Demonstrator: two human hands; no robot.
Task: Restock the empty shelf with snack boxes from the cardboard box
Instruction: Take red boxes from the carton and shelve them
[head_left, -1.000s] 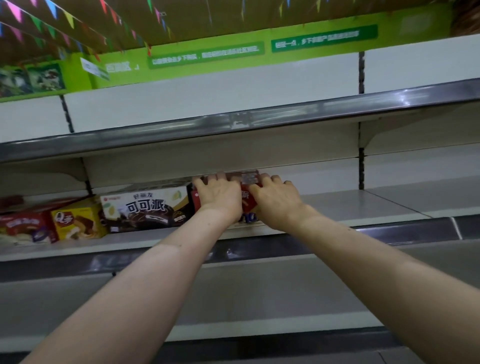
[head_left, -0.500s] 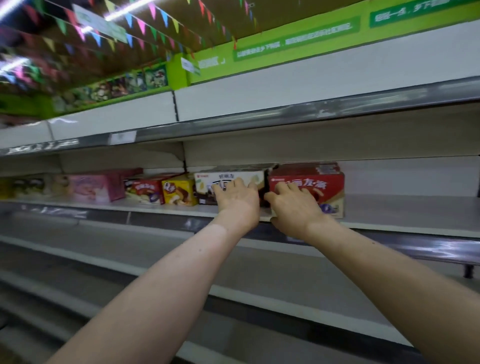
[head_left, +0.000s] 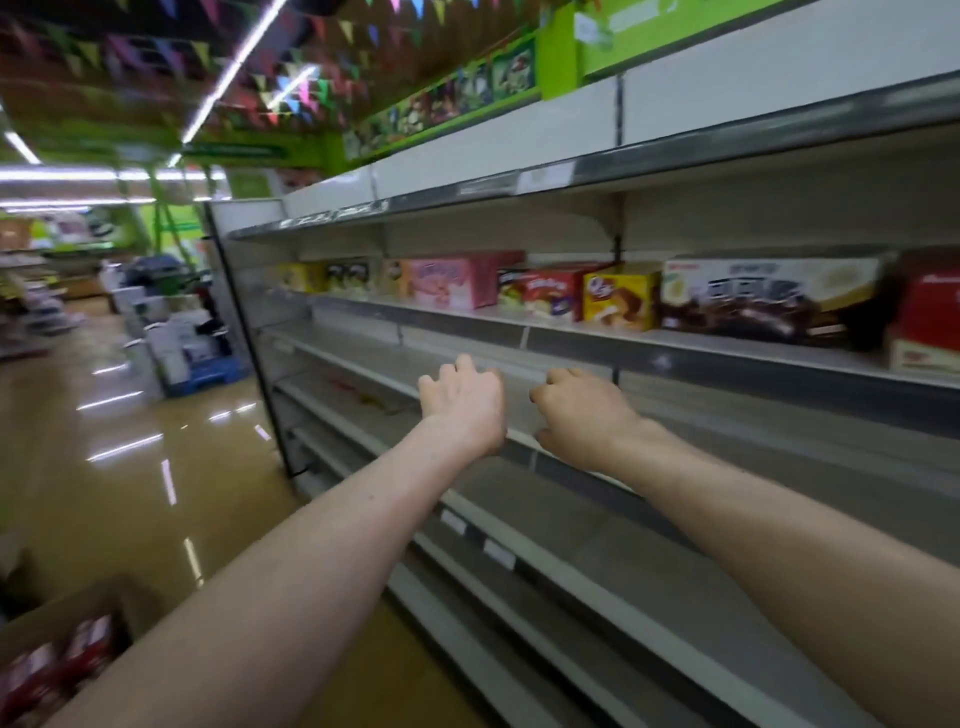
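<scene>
Withdrawing from red box (head_left: 931, 312) | left hand (head_left: 462, 405) empty | right hand (head_left: 582, 415) empty

Shop aisle, long shelves (head_left: 597, 332), snack boxes (head_left: 618, 301)

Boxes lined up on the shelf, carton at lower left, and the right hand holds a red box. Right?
No. In the head view the right hand holds nothing, its fingers loosely curled. The boxes are lined up on the shelf and the carton is at lower left.
</scene>
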